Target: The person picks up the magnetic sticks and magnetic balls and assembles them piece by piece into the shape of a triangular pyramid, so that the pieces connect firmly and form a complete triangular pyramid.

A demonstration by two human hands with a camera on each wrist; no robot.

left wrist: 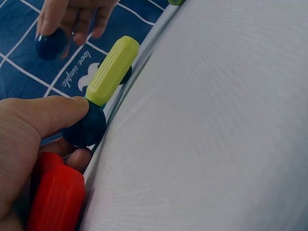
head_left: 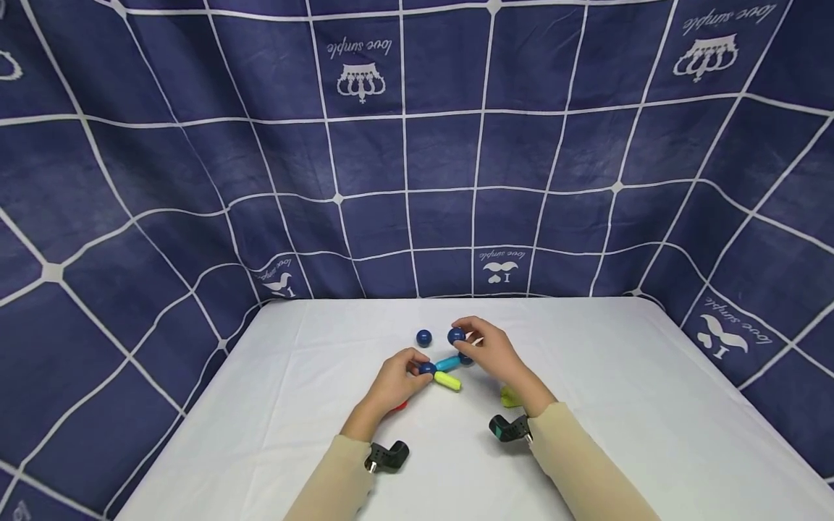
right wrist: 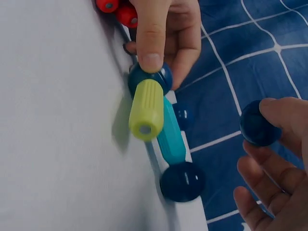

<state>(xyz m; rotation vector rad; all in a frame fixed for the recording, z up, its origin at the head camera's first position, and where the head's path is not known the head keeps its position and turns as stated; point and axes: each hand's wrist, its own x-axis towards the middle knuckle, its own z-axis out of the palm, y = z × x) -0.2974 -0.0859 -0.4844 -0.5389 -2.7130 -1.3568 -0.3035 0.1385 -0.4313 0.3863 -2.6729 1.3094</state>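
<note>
Beige sleeves (head_left: 589, 463) come in at five and seven o'clock, a black wrist camera (head_left: 391, 457) on each arm. Beyond them, over the white-covered desk (head_left: 449, 477), the left hand (head_left: 394, 380) has its thumb and fingers drawn narrow around a blue ball (head_left: 427, 368). From that ball a turquoise rod (head_left: 447, 363) runs between two and three o'clock to a second blue ball (head_left: 465, 358); a yellow-green rod (head_left: 447, 381) touches it too, pointing to four, far end free. At eleven from the second ball, and apart from it, the right hand (head_left: 489, 354) pinches a third blue ball (head_left: 456, 336), its spare fingers loosely spread. Another blue ball (head_left: 424, 338) sits at twelve from the left hand's. Red pieces (right wrist: 127, 13) lie at seven, partly hidden by that hand; a lime piece (head_left: 510, 396) shows at four, beside the right forearm.
</note>
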